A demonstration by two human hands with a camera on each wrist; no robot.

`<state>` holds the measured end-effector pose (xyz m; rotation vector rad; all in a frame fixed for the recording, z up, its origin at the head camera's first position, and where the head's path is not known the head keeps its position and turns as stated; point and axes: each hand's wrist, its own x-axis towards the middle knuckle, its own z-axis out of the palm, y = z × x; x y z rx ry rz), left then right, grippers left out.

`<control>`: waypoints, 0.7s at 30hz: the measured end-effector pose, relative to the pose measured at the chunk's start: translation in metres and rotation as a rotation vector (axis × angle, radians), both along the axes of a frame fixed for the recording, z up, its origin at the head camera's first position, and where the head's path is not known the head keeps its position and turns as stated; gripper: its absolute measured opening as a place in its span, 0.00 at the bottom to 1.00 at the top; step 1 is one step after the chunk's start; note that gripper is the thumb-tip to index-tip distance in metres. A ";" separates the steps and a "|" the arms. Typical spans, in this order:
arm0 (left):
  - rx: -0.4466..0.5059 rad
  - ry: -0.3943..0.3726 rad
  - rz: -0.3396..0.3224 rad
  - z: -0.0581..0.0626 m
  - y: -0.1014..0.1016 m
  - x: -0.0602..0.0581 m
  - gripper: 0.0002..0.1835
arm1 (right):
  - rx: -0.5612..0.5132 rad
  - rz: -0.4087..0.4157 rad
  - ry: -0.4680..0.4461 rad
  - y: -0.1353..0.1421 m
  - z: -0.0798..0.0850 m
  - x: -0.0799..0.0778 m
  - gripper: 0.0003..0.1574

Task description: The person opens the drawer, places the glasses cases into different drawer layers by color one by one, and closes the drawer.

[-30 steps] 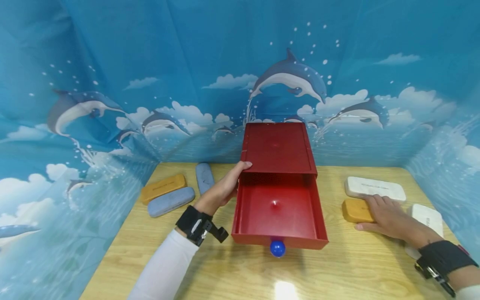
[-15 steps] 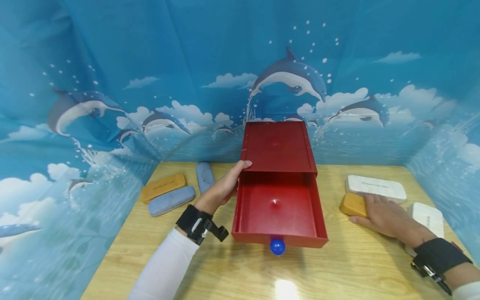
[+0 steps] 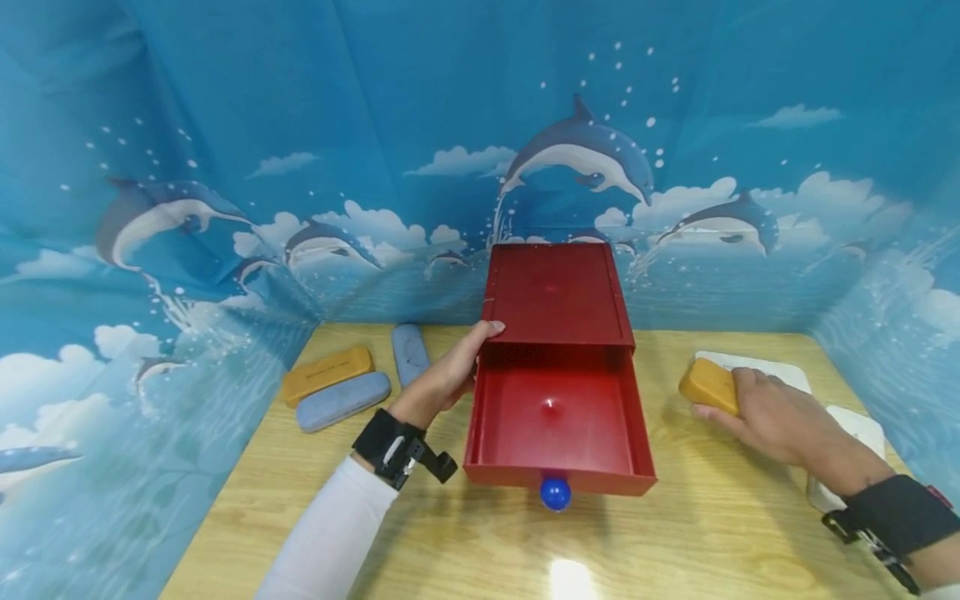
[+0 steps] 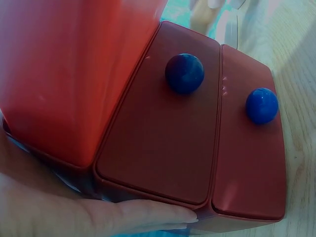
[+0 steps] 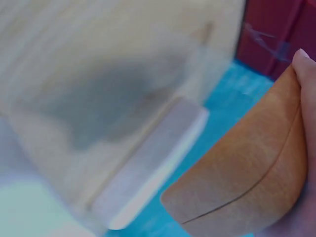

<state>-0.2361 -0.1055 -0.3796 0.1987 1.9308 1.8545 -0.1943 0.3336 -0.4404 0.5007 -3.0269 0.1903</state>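
Note:
My right hand [image 3: 783,421] grips a yellow glasses case [image 3: 708,386] at the right of the table. In the right wrist view, the case [image 5: 242,173] shows a dark seam along its side and is raised and tilted. On the left, my left hand [image 3: 450,375] lies against the side of a red drawer cabinet [image 3: 555,292], thumb at its top front edge. The top drawer [image 3: 491,477] is pulled out, with a blue ball knob [image 3: 555,494] and nothing inside. Two closed lower drawers with blue knobs show in the left wrist view, where the left fingers [image 4: 148,215] lie straight along the cabinet's side.
White glasses cases, one [image 3: 787,372] behind the right hand and another [image 3: 862,429] partly under its wrist, lie on the right. At the left are a yellow case [image 3: 327,375] and two blue-grey cases [image 3: 342,402]. A dolphin-print curtain [image 3: 420,167] surrounds the wooden table [image 3: 675,542].
My right hand has closed round the yellow glasses case and raised it off the table, tilting it. My left hand and the cabinet stay where they were.

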 end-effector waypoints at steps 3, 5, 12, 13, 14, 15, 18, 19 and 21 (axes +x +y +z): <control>0.000 -0.007 0.008 -0.001 0.000 0.000 0.32 | -0.016 0.012 0.042 -0.008 0.014 0.003 0.42; -0.003 -0.003 0.006 -0.001 0.000 0.000 0.33 | -0.018 0.018 0.062 -0.014 0.026 0.005 0.41; -0.005 0.003 -0.008 -0.001 -0.002 -0.001 0.34 | -0.013 0.066 0.122 -0.033 0.067 0.013 0.38; -0.008 0.009 -0.015 -0.001 -0.002 -0.001 0.35 | -0.012 0.075 0.137 -0.036 0.073 0.015 0.37; -0.012 0.012 -0.017 0.000 -0.002 -0.001 0.35 | -0.011 0.082 0.153 -0.039 0.078 0.016 0.37; -0.015 0.012 -0.019 0.000 -0.002 -0.001 0.35 | -0.013 0.090 0.174 -0.042 0.084 0.017 0.37; -0.020 0.012 -0.011 0.001 -0.002 -0.001 0.34 | -0.023 0.112 0.221 -0.051 0.098 0.020 0.36; -0.020 0.011 -0.007 0.000 -0.001 -0.001 0.33 | -0.027 0.118 0.222 -0.055 0.103 0.021 0.36; -0.018 0.006 0.001 0.000 -0.001 -0.001 0.33 | -0.034 0.139 0.219 -0.063 0.113 0.023 0.35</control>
